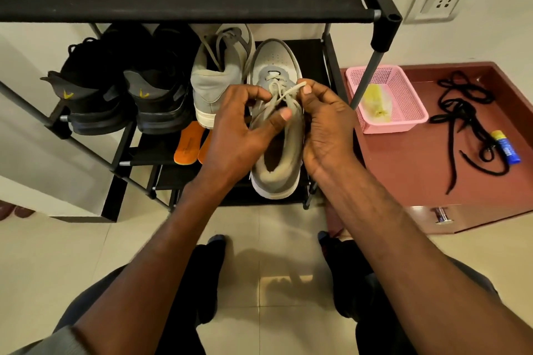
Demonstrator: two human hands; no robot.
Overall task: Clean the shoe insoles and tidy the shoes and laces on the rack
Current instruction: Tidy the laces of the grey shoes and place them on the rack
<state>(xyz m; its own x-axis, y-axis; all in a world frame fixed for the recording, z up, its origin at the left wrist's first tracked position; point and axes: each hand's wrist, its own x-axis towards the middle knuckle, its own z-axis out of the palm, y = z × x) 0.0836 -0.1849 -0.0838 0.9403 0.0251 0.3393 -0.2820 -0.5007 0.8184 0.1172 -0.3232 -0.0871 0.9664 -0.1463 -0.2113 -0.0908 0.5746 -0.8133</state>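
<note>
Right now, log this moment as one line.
step: lacing grey shoe | left hand: pinching lace | right hand: pinching lace | black laces: on cabinet

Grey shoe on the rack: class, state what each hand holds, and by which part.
Both the left hand and right hand pinch the pale lace of the grey shoe, near its upper eyelets.

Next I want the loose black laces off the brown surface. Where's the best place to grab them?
Pinch the black laces at the dense tangle near their middle, coming straight down from above. They lie flat on the brown surface, and the strands cross there, so one pinch should lift most of them.
</note>
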